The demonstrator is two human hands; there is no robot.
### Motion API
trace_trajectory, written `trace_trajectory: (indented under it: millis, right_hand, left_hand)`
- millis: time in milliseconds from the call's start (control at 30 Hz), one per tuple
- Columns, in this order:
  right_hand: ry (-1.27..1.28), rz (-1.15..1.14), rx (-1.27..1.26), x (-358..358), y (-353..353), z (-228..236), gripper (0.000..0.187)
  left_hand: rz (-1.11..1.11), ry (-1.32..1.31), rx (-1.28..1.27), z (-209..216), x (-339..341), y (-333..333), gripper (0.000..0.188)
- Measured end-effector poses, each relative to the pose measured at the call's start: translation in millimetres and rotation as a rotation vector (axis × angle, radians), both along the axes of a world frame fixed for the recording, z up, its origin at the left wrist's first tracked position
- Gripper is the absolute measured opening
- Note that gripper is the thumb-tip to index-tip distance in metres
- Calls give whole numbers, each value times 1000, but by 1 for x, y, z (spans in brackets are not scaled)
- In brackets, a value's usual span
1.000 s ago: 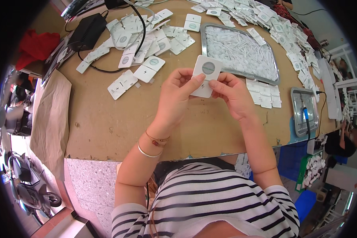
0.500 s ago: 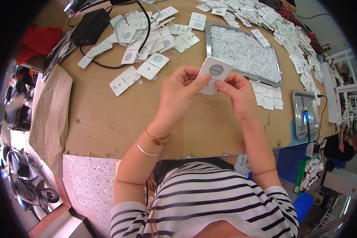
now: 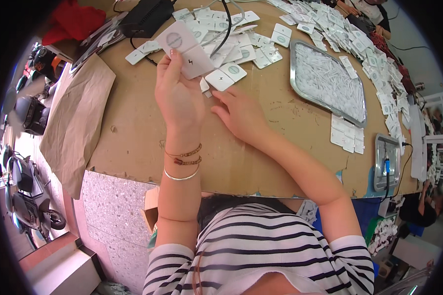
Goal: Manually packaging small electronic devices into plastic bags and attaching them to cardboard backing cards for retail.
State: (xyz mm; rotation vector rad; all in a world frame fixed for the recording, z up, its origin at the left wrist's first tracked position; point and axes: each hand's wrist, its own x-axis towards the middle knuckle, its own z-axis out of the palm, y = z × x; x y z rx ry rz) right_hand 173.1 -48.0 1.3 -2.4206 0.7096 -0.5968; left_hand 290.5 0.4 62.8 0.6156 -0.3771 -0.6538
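Observation:
My left hand (image 3: 178, 97) is raised above the cardboard-covered table (image 3: 133, 132) and grips a white folded card (image 3: 184, 48) with a grey round disc on its upper half. My right hand (image 3: 240, 114) lies flat on the table just right of it, fingers stretched toward a white card with a grey disc (image 3: 225, 76) that rests on the surface; the fingertips are a short way from it. Many more white cards (image 3: 216, 34) are spread behind both hands.
A metal tray (image 3: 327, 81) filled with small white pieces sits to the right. A smaller metal tray (image 3: 386, 162) with a blue tool stands near the right edge. A black box (image 3: 145, 14) with cables lies at the back left, brown paper (image 3: 76, 123) hangs off the left edge.
My right hand has let go of the card and dropped onto the table. My left hand has carried the card up and to the left, alone.

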Motion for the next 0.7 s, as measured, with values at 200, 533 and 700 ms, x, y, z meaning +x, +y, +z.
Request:
trace_trajectory:
  millis: [200,533,700]
  right_hand:
    - [47,-215,62,36,1,4,24]
    - [149,-59,267,-14,-8,25,14]
    - [-329,93,-295,-81,-3,33,12]
  left_hand:
    - [-21,54,-6,1,5,2,26]
    - [-197,14,36,1,-4,-1,30]
    - [-417,148,145,-2,-25,-5,25]
